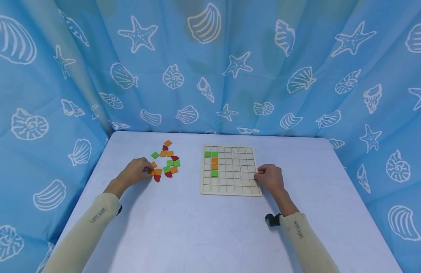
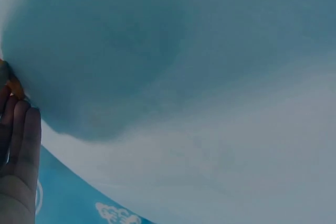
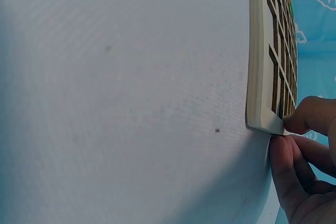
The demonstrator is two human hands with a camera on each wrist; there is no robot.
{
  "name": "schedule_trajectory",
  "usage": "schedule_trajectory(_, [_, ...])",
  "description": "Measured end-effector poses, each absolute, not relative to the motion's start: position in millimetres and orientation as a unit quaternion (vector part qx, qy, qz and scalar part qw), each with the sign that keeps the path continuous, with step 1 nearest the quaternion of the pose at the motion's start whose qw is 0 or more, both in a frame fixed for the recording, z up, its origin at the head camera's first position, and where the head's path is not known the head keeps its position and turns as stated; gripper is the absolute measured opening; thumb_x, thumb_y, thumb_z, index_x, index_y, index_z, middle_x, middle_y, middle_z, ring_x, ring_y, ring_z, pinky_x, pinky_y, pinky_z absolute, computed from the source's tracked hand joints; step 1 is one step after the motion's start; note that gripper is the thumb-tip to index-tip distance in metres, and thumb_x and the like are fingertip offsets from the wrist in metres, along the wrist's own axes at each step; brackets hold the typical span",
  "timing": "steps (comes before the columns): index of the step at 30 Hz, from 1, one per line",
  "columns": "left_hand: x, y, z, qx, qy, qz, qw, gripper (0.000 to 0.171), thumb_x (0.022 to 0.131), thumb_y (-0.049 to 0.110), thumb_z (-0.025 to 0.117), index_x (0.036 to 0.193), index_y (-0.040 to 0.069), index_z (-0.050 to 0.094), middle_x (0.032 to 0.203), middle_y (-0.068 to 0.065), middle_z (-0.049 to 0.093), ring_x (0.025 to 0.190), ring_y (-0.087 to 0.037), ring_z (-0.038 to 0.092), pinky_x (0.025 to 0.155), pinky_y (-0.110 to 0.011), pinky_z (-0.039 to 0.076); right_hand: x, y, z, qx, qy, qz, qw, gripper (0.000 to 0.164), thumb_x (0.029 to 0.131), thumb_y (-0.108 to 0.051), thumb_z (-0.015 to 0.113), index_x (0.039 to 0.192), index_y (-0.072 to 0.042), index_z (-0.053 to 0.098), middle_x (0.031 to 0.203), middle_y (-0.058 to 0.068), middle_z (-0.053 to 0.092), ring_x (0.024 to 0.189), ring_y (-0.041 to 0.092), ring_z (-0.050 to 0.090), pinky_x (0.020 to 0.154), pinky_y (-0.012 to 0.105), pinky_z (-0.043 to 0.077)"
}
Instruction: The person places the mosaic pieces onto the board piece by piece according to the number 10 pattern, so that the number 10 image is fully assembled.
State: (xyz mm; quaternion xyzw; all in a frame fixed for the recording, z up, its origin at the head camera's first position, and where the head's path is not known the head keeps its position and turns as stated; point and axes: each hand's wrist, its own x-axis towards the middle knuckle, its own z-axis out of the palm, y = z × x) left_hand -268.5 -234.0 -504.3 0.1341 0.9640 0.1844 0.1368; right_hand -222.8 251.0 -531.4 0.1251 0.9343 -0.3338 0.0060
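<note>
At the left of the table, my left hand (image 1: 134, 171) pinches an orange square tile (image 2: 16, 88) between thumb and fingers, beside a loose group of tiles. Among them lie green squares (image 1: 176, 163), orange squares (image 1: 174, 170) and red quarter-round pieces (image 1: 157, 178). Right of the group is a wooden grid board (image 1: 234, 167). Two green tiles (image 1: 207, 154) sit side by side in its upper left; below the second one run two orange tiles (image 1: 215, 160), and a green tile (image 1: 215, 173) lies under those. My right hand (image 1: 271, 178) grips the board's right edge, thumb against the rim.
A white cloth (image 1: 183, 231) covers the table. Blue curtains (image 1: 217, 76) with shell and starfish prints stand behind it and along both sides. A dark wrist device (image 1: 273, 220) sticks out at the right sleeve.
</note>
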Motion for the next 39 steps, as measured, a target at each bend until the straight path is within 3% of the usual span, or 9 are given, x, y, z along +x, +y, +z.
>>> schedule_trajectory(18, [-268, -234, -501, 0.158, 0.967, 0.139, 0.146, 0.038, 0.078, 0.014, 0.082, 0.111, 0.003, 0.069, 0.094, -0.005, 0.062, 0.091, -0.023, 0.056, 0.084, -0.037, 0.054, -223, 249, -530, 0.125, 0.935, -0.332, 0.004, 0.027, 0.085, -0.013, 0.07, 0.108, 0.001, 0.071, 0.087, 0.01, 0.066, 0.08, 0.023, 0.061, 0.063, 0.027, 0.048])
schedule_trajectory(27, [-272, -214, -497, 0.174, 0.969, 0.168, 0.053, 0.039, 0.075, 0.02, 0.083, 0.107, 0.005, 0.068, 0.099, -0.009, 0.058, 0.094, -0.025, 0.055, 0.083, -0.039, 0.055, -223, 250, -530, 0.122, 0.935, -0.332, -0.002, 0.027, 0.084, -0.013, 0.07, 0.107, 0.001, 0.071, 0.086, 0.01, 0.066, 0.08, 0.023, 0.061, 0.063, 0.027, 0.048])
schedule_trajectory(34, [-277, -176, -500, 0.227, 0.953, 0.196, 0.037, 0.035, 0.079, 0.019, 0.078, 0.109, 0.005, 0.068, 0.114, -0.013, 0.059, 0.107, -0.029, 0.055, 0.087, -0.04, 0.054, -223, 251, -532, 0.121, 0.936, -0.331, -0.005, 0.027, 0.085, -0.013, 0.07, 0.107, 0.001, 0.071, 0.086, 0.01, 0.066, 0.08, 0.023, 0.061, 0.062, 0.027, 0.048])
schedule_trajectory(39, [-279, -144, -506, 0.295, 0.937, 0.187, 0.008, 0.029, 0.08, 0.019, 0.076, 0.105, 0.005, 0.069, 0.099, -0.006, 0.059, 0.092, -0.021, 0.055, 0.084, -0.031, 0.052, -223, 251, -533, 0.12, 0.936, -0.33, -0.009, 0.027, 0.083, -0.013, 0.071, 0.106, 0.002, 0.071, 0.086, 0.01, 0.067, 0.079, 0.022, 0.062, 0.062, 0.029, 0.05])
